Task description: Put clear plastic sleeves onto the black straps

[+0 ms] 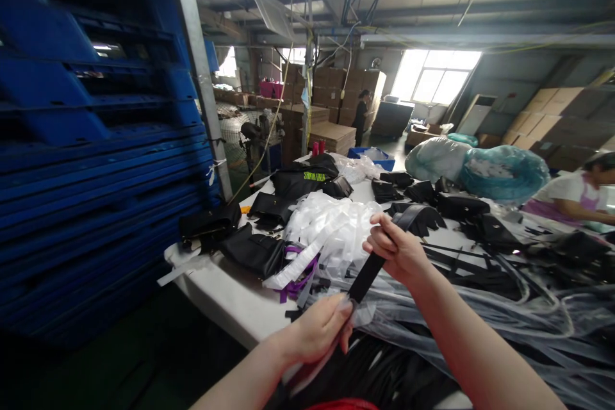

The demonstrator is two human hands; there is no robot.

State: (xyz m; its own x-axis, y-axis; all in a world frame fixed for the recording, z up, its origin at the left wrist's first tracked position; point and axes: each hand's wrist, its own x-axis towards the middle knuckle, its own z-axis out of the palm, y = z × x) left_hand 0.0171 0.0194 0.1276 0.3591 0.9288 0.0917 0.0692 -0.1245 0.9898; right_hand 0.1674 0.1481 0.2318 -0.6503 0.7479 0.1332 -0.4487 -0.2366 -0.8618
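My left hand (319, 332) is closed on the lower end of a black strap (369, 272), pinching it together with a clear plastic sleeve. My right hand (396, 248) grips the same strap higher up, fingers wrapped round it. The strap runs diagonally between both hands and curves on toward the upper right. Both hands are held over the near edge of a white table (230, 295). Just behind them lies a heap of white strips (327, 230) with a purple ribbon (300, 278).
Black bags (298, 182) and straps (480, 262) cover the table, with clear plastic sleeves (528, 327) at right. Stacked blue pallets (96, 141) rise at left beside a metal post (199, 70). A seated person (576, 195) works at far right; another stands by cardboard boxes (336, 134).
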